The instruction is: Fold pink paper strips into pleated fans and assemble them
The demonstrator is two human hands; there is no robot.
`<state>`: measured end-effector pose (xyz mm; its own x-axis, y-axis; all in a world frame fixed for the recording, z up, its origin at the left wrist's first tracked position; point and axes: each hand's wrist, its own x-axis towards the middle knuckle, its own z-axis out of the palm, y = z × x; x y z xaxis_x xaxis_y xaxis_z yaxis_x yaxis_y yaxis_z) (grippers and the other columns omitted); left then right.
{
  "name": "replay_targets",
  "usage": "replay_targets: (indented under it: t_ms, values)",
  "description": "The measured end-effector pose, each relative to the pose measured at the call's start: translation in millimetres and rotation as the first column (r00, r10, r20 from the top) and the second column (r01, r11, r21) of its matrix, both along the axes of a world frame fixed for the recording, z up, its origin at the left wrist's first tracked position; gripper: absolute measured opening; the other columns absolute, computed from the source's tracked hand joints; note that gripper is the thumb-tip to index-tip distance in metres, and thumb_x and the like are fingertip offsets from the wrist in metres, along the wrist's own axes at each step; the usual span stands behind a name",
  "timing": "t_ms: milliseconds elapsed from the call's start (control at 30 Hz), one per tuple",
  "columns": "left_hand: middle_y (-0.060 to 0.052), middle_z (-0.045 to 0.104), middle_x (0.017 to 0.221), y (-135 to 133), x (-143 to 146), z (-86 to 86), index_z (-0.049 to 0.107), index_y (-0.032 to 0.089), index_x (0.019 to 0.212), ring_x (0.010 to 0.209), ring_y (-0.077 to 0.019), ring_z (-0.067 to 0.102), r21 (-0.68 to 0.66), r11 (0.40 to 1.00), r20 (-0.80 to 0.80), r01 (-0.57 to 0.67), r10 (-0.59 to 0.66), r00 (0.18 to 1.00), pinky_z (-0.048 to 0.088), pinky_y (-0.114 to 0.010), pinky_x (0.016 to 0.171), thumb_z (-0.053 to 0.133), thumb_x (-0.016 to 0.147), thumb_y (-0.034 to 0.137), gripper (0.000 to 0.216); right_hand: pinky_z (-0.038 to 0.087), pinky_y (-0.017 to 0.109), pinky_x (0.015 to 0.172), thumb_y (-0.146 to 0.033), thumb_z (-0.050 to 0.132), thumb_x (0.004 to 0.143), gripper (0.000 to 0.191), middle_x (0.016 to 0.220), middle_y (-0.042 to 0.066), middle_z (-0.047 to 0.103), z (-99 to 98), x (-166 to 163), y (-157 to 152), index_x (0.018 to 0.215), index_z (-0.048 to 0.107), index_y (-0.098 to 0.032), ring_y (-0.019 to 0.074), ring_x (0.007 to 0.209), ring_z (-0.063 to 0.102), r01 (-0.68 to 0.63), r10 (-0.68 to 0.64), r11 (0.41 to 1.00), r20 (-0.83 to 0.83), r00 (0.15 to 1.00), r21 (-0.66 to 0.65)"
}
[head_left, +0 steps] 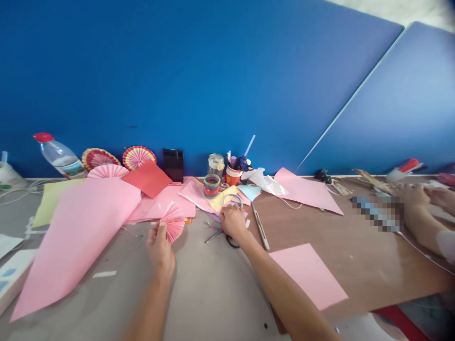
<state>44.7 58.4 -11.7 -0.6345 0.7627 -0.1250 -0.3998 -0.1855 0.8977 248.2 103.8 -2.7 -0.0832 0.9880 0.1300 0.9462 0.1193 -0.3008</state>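
My left hand (159,248) holds the pink folded paper fan (173,221) just above the desk (213,284) — fingers clamped on it. My right hand (232,221) rests by the scissors (227,239); I cannot tell how its fingers stand. I think fan-making is underway — the next move needs a steady pinch.

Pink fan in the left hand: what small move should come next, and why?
Probably the right hand should grip the ring just beyond it, likely tape: the left hand pinches the fan at its base; nothing else seems to hold its pleats.
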Motion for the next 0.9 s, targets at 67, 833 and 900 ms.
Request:
replay_targets:
  t_ms: [67, 833, 900]
  values:
    - [0.005, 0.056, 0.068, 0.1, 0.2, -0.3, 0.054, 0.02, 0.075, 0.062, -0.0109, 0.052, -0.001, 1.0, 0.0, 0.011, -0.011, 1.0, 0.04, -0.025, 0.066, 0.068, 0.066, 0.037, 0.023, 0.034, 0.033, 0.077, -0.016, 0.045, 0.083, 0.024, 0.088, 0.011, 0.066, 2.5, 1.7, 1.1, 0.077, 0.068, -0.017, 0.0232, 0.089, 0.053, 0.008, -0.008, 1.0, -0.025, 1.0, 0.011]
    - [0.003, 0.056, 0.072, -4.8, 6.8, 5.6, 0.055, 0.021, 0.074, 0.067, -0.013, 0.052, -0.06, 0.995, -0.005, 0.083, -0.084, 0.996, 0.039, -0.027, 0.068, 0.07, 0.065, 0.04, 0.026, 0.043, 0.029, 0.078, -0.02, 0.049, 0.08, 0.02, 0.093, 0.006, 0.067, 4.2, 15.7, 8.7, 0.089, 0.066, -0.017, 0.0178, 0.087, 0.059, 0.036, 0.017, 0.993, -0.439, 0.898, 0.112]
    - [0.003, 0.057, 0.072, -4.3, 7.9, 4.0, 0.056, 0.021, 0.075, 0.067, -0.0124, 0.052, -0.061, 0.994, -0.001, 0.095, -0.096, 0.995, 0.04, -0.026, 0.068, 0.072, 0.063, 0.04, 0.028, 0.042, 0.029, 0.078, -0.017, 0.046, 0.08, 0.022, 0.095, 0.007, 0.066, 2.5, 16.6, 13.5, 0.091, 0.066, -0.017, 0.0187, 0.09, 0.058, 0.059, -0.001, 0.991, -0.429, 0.903, 0.122]
